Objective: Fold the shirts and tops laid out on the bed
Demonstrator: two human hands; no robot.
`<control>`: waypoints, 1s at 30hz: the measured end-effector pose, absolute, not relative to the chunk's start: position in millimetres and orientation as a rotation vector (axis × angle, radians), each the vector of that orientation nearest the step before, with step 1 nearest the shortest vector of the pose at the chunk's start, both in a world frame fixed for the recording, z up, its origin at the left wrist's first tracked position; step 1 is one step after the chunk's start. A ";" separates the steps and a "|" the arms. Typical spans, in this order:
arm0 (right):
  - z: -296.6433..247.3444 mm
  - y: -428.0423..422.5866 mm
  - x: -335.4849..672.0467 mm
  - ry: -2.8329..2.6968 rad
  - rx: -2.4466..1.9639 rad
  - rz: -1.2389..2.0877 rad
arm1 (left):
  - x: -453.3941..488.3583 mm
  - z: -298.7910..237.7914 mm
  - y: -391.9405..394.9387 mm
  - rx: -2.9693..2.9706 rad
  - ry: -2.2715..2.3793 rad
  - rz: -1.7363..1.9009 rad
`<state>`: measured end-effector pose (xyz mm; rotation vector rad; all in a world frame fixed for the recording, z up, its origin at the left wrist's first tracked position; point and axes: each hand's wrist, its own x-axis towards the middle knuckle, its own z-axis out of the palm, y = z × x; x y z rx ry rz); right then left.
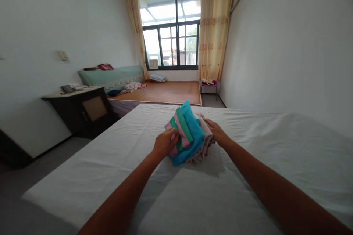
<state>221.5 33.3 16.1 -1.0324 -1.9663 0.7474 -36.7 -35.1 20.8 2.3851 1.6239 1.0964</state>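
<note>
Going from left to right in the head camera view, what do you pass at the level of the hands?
Dark cabinet → left hand → folded cloth stack → right hand → bare white sheet.

**Both hands on a bundle of folded cloths above a white bed**

The left hand (pixel 164 142) grips the near-left side of a bundle of folded cloths (pixel 185 132), fingers curled over striped pink-and-green fabric. The right hand (pixel 216 131) presses the bundle's right side, against a pale beige cloth (pixel 204 143). A bright blue towel (pixel 193 128) sits in the middle of the bundle, standing up at a tilt. The bundle is held just above the white bed sheet (pixel 248 161). Beyond lie a second bed with a woven mat (pixel 162 92), a dark bedside cabinet (pixel 82 108), and a window (pixel 172 25) flanked by yellow curtains (pixel 215 25).
</note>
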 end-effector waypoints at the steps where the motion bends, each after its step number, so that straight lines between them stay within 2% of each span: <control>1: 12.3 33.8 224.9 -2.041 -1.158 0.628 | -48.0 13.6 -36.3 2.337 1.628 1.110; 3: 12.1 37.1 234.7 -2.157 -1.369 0.399 | -68.5 8.2 -35.5 2.175 1.564 1.193; 5: 23.6 43.3 242.0 -2.218 -1.449 0.305 | -86.9 16.3 -30.7 1.933 1.455 1.293; 11: 109.1 61.6 205.7 -2.179 -1.241 -0.109 | -128.7 89.8 -24.1 1.319 1.138 1.738; 15: 169.1 56.1 159.5 -1.893 -0.839 -0.095 | -141.2 128.7 -41.3 1.302 1.028 1.948; 18: 193.1 46.0 134.3 -1.739 -0.583 0.033 | -149.5 126.3 -52.7 1.374 1.048 1.984; 21: 190.0 38.6 116.5 -1.773 -0.453 0.221 | -159.9 99.8 -55.9 1.619 1.261 1.580; 24: 167.2 38.0 103.7 -2.082 -0.467 0.401 | -170.0 75.0 -54.0 1.849 1.575 1.163; 27: 141.9 41.9 95.3 -2.349 -0.612 0.377 | -177.3 75.3 -52.5 1.841 1.679 1.210; 30: 127.2 45.7 89.4 -2.260 -0.746 0.378 | -180.7 97.8 -54.3 1.617 1.565 1.431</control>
